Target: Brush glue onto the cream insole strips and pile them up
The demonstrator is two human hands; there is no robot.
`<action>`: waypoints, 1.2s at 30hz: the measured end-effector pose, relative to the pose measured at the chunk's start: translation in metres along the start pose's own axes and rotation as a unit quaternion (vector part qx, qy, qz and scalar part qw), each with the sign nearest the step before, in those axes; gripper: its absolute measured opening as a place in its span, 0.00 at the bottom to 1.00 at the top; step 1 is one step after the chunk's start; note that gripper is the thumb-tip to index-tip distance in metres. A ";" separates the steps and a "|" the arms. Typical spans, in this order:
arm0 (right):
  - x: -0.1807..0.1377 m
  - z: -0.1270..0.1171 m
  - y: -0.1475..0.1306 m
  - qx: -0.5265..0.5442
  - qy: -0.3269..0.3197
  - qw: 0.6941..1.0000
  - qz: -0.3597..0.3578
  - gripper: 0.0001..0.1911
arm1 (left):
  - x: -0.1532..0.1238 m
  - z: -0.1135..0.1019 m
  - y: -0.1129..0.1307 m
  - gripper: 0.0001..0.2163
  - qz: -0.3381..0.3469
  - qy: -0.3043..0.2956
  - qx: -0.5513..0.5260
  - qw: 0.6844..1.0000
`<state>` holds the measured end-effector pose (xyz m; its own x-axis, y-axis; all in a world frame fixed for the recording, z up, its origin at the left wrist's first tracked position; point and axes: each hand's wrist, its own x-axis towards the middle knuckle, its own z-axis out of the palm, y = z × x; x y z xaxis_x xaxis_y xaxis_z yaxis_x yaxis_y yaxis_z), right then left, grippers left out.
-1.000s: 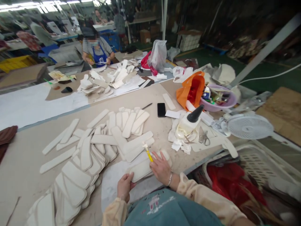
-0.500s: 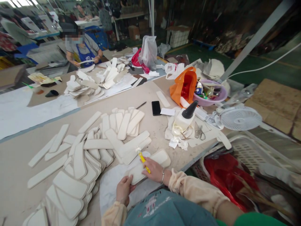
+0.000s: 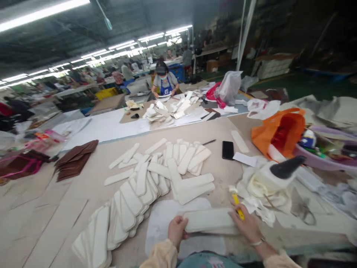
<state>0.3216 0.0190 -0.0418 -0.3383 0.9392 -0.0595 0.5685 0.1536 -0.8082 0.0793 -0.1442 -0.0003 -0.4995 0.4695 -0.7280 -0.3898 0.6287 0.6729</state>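
Near the front edge of the table, my left hand (image 3: 176,230) pinches the left end of a long cream padded strip (image 3: 208,220). My right hand (image 3: 247,223) rests on the strip's right end, fingers closed round a small yellow-handled brush (image 3: 236,201) that points up and away. The strip lies flat on a white sheet (image 3: 167,219). Several more cream strips (image 3: 156,175) are fanned out across the table just beyond and to the left.
A glue bottle with a black nozzle (image 3: 275,175) lies on rags to the right, beside scissors (image 3: 302,208). Behind it are an orange bag (image 3: 279,130), a purple basin (image 3: 329,158) and a black phone (image 3: 227,150). Brown pieces (image 3: 75,158) are stacked far left. Another person (image 3: 164,80) works at the far table.
The view has swung up and to the left. Both hands stay on the strip, which now lies level across the white sheet, with the right hand further right.
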 end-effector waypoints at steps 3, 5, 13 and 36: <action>-0.002 -0.004 -0.004 0.014 0.005 1.000 0.001 0.14 | -0.004 -0.001 0.003 0.20 0.032 -0.011 -0.008 0.999; -0.002 -0.010 -0.015 0.043 0.023 0.999 -0.004 0.15 | -0.009 -0.006 0.009 0.20 0.069 -0.037 -0.017 0.997; 0.029 -0.025 -0.100 0.201 0.074 0.977 0.008 0.20 | -0.030 -0.043 0.055 0.18 0.098 -0.118 -0.047 0.987; 0.176 0.056 -0.267 0.096 -0.010 0.961 -0.258 0.08 | 0.090 -0.062 0.113 0.21 0.204 0.026 0.122 0.971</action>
<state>0.0682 0.1265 0.1311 -0.5533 0.7467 0.3691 0.1733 0.5367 -0.8258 -0.0576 -0.0695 0.0185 -0.6144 0.6823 -0.3961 0.0404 0.5287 0.8479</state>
